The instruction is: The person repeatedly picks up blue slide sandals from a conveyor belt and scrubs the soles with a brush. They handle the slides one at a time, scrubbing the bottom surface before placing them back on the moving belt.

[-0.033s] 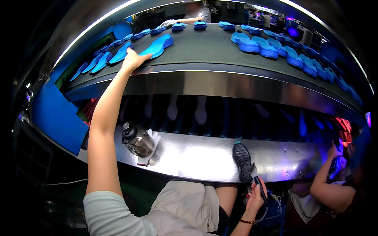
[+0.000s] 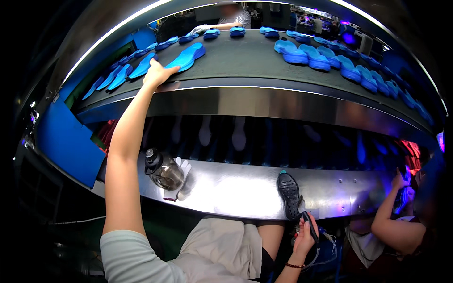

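Observation:
My left hand (image 2: 158, 74) is stretched out over the dark conveyor belt (image 2: 231, 59), thumb and fingers spread apart. Its thumb is at the near end of a bright blue shoe sole (image 2: 186, 56), and its fingers reach beside another blue sole (image 2: 143, 66) on the left. Low down, my right hand (image 2: 304, 238) is closed around the black handle of a brush (image 2: 309, 221), which has a thin hose running from it. The bristles are beside a black shoe sole (image 2: 289, 191) lying studded side up on the metal ledge (image 2: 231, 188).
A dark bottle (image 2: 164, 172) stands on the ledge by a white glove (image 2: 181, 181). Several blue soles (image 2: 325, 59) line the belt. A metal rail (image 2: 226, 100) edges it. At right, a co-worker's arm (image 2: 394, 217) holds a sole; another person (image 2: 231, 19) is across the belt.
The view has shifted very slightly. Both hands keep nearly the same places, the left by the blue soles and the right on the brush.

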### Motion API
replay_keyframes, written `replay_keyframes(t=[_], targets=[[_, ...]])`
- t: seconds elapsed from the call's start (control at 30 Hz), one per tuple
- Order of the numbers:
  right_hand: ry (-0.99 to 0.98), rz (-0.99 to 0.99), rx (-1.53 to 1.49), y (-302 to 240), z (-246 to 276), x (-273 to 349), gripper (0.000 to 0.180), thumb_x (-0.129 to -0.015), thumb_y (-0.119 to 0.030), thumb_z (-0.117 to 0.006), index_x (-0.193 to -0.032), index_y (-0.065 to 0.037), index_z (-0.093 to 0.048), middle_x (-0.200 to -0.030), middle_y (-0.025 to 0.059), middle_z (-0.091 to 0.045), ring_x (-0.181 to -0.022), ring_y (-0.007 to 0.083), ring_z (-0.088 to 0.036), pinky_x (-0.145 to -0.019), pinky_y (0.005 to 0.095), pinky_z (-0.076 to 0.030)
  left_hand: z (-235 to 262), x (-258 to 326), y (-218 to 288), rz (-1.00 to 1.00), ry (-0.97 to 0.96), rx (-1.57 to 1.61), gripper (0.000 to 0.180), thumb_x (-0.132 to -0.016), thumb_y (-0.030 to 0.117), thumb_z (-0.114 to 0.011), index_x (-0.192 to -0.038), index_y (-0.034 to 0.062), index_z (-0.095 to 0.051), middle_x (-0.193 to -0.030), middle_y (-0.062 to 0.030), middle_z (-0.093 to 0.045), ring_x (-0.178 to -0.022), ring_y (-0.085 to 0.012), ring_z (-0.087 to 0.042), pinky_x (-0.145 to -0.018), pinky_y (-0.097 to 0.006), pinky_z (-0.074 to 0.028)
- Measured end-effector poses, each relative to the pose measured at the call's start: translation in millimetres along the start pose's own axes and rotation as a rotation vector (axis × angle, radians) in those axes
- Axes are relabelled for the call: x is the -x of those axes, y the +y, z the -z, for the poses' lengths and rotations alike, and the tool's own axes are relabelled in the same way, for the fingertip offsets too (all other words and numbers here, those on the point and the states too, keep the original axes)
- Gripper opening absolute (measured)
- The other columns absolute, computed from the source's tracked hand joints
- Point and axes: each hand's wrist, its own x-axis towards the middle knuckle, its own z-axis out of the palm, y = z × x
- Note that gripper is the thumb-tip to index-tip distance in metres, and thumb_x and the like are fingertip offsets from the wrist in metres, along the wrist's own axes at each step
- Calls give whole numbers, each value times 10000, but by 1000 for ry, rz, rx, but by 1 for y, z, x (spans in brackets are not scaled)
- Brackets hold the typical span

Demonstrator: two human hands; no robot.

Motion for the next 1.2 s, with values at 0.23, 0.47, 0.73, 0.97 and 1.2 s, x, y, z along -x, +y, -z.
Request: replay_keyframes(t=[0.23,0.47,0.73,0.97,1.2], targets=[[17,-43,-95,9,-17,4,301,-817,-26,-521,-1100,74,-487,-1031,136,-558,-839,166,-576,-752,239,-468,-23,-2,126,-343,156,-147,707,-703,467,-619,-1225,74,-346,-1102,-159,-541,-1026,-291,-531,-837,-445,-413],[82,-9,-138,16,-7,3,327,-761,70,-553,-1083,62,-498,-1081,163,-545,-864,191,-576,-791,269,-471,-99,62,263,-897,-51,180,678,-768,407,-547,-1328,145,-267,-1268,-194,-394,-1162,-339,-397,-958,-417,-332],[0,-93,-168,16,-8,-4,299,-747,128,-528,-1045,109,-527,-1079,186,-550,-929,213,-559,-849,279,-443,-123,75,265,-969,-5,-41,351,-856,332,-426,-837,38,-617,-898,-183,-603,-838,-330,-586,-701,-431,-463],[-1,-62,-217,14,-7,-1,190,-763,40,-578,-952,41,-562,-971,136,-603,-875,171,-577,-784,265,-475,-73,113,161,-904,-149,728,263,-856,252,-519,-767,5,-542,-837,-64,-543,-843,-149,-528,-743,-286,-404],[-2,-19,-214,-6,-16,-2,204,-778,42,-536,-980,27,-563,-992,162,-590,-865,200,-582,-776,288,-474,-50,207,72,40,-771,1724,330,-771,97,-527,-1079,-4,-468,-1000,-103,-545,-932,-214,-534,-868,-368,-424]])
